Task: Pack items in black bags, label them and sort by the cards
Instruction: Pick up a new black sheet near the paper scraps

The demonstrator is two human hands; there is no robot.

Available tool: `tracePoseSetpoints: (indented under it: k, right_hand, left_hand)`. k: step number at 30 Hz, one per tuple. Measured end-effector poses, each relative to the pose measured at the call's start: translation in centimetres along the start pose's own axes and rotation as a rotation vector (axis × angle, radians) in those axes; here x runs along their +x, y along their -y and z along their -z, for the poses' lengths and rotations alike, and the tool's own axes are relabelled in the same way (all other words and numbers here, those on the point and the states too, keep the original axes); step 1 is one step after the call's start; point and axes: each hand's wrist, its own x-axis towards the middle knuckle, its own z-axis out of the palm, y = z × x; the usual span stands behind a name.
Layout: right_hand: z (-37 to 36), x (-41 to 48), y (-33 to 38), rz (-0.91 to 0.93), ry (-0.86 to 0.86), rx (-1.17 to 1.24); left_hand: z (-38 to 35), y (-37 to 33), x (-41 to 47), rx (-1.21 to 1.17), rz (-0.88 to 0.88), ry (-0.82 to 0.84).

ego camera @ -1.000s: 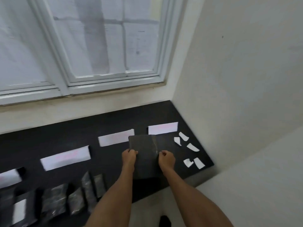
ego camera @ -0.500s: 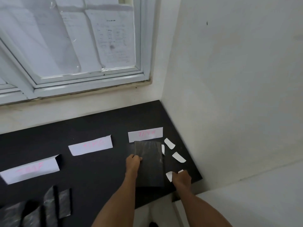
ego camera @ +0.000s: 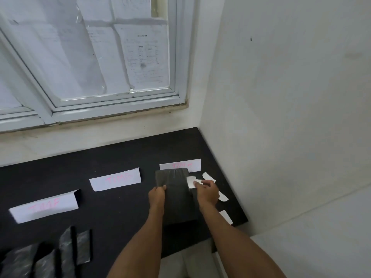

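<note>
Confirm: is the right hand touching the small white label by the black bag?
Touching. The head view shows the right hand pinching the white label at its edge, holding it over the black bag's right side.

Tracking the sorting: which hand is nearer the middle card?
Left. Left hand grips the bag right of the middle card; right hand, pinching a label, is across the bag.

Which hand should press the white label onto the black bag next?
Right. The right hand pinches a white label at the right edge of the black bag, while the left hand grips the bag's left edge, likely steadying it.
</note>
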Motion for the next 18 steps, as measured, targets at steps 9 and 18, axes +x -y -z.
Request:
tracePoseSetpoints:
  k: [9, 18]
  right_hand:
    - [-4.7, -5.4, 1.7, 0.065, 0.052, -0.046]
    - [-4.8, -7.8, 2.5, 0.146, 0.067, -0.182]
  left_hand:
    - [2.2, -2.2, -2.6, -0.047, -0.152, -0.026]
    - [4.4, -2.6, -3.3, -0.1, -0.202, -0.02]
